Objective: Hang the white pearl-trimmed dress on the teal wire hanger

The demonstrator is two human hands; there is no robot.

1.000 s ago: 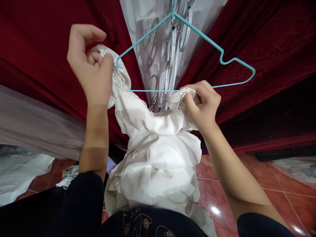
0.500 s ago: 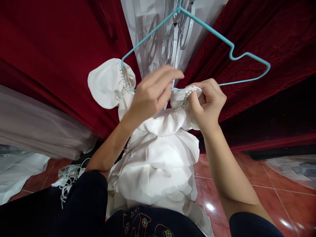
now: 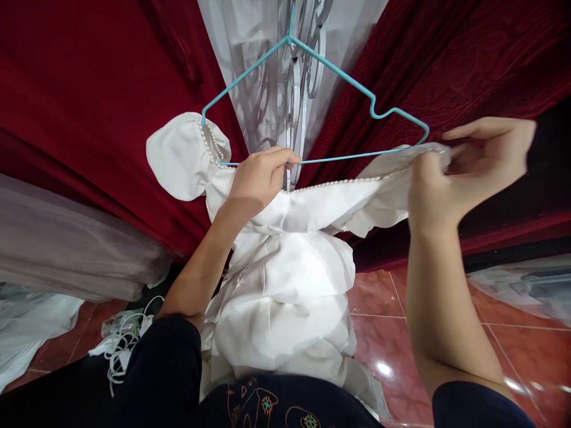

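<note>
A white dress (image 3: pixel 285 267) with puffed sleeves and a pearl-trimmed neckline hangs before me. One puff sleeve (image 3: pixel 176 157) is looped over the left end of a turquoise hanger (image 3: pixel 334 67). My left hand (image 3: pixel 263 178) is closed around the hanger's lower bar, close to the neckline; its fingertips are partly hidden. Out to the right, my right hand (image 3: pixel 464 172) grips the pearl edge of the other sleeve (image 3: pixel 388 190), holding it stretched beside and slightly below the hanger's right end. The right fingers are somewhat blurred.
Dark red curtains (image 3: pixel 89 77) hang on both sides, with a white metal stand (image 3: pixel 294 101) and sheer white cloth between them. White cables (image 3: pixel 118 356) lie at lower left. Red floor tiles (image 3: pixel 379 333) show at lower right.
My right hand has moved right, drawing the bunched sleeve out straight. My left hand has lowered and closed on the hanger's bar. The hanger has shifted left and down in view.
</note>
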